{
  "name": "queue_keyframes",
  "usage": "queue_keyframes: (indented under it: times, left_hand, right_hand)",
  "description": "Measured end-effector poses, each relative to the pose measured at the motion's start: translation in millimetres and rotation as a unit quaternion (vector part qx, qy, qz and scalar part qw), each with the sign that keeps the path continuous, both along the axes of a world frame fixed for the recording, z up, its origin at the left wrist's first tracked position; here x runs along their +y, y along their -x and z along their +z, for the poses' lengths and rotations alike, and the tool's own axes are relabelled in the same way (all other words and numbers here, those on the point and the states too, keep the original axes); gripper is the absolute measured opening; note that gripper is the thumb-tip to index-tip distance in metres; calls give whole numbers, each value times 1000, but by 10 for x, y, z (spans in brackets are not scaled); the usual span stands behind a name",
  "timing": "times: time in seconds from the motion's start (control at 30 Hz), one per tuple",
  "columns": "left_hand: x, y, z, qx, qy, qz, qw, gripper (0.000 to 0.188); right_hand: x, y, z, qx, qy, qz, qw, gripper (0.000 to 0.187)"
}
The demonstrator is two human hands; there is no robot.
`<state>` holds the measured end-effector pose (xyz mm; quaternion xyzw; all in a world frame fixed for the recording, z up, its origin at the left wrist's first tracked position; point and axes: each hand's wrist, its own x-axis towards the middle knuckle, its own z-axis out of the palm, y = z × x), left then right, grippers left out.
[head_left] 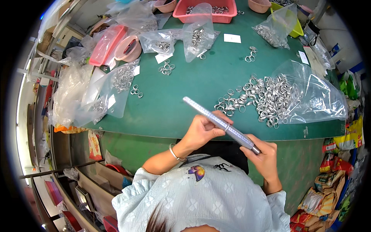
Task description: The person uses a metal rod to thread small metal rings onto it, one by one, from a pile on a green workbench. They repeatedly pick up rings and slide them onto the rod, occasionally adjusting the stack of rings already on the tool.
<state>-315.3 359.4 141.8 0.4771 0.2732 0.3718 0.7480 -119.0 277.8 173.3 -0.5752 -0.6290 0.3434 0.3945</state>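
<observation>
A long tapered ring mandrel (205, 111) with printed markings slants over the near edge of the table, its thin end up to the left. A silver ring (227, 127) sits around its middle. My left hand (205, 129), with a bangle on its wrist, pinches this ring, thumb and fingers on either side of the stick. Closed round the thick dark handle end is my right hand (262, 152). Beyond it on the table lies a big heap of silver rings (270, 96), partly spilling from a clear plastic bag (322, 98).
Smaller groups of rings (167, 69) lie on the green table (181, 83). Bagged rings (124, 77) are at the left, and more bags (199, 36) stand farther back. A pink basket (205, 16) holds rings at the far edge. Beside the table are drawers (92, 181) and packages (320, 193).
</observation>
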Motion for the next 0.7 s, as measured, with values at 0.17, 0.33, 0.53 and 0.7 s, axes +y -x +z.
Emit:
queue_keyframes:
  times: [0.17, 0.33, 0.53, 0.7]
  left_hand:
    - [-1, -4, -387, -116, 37, 168, 978, 18]
    - [468, 447, -478, -125, -24, 339, 932, 24]
    - [1263, 851, -846, 488, -313, 388, 716, 18]
    - [1648, 1013, -1201, 684, -395, 298, 536, 40]
  right_hand:
    - [35, 84, -229, -14, -24, -35, 999, 27]
    - [-20, -31, -381, -53, -14, -45, 997, 24]
    - [2, -124, -487, 10, 41, -99, 994, 22]
    - [-41, -192, -532, -4, 44, -130, 991, 24]
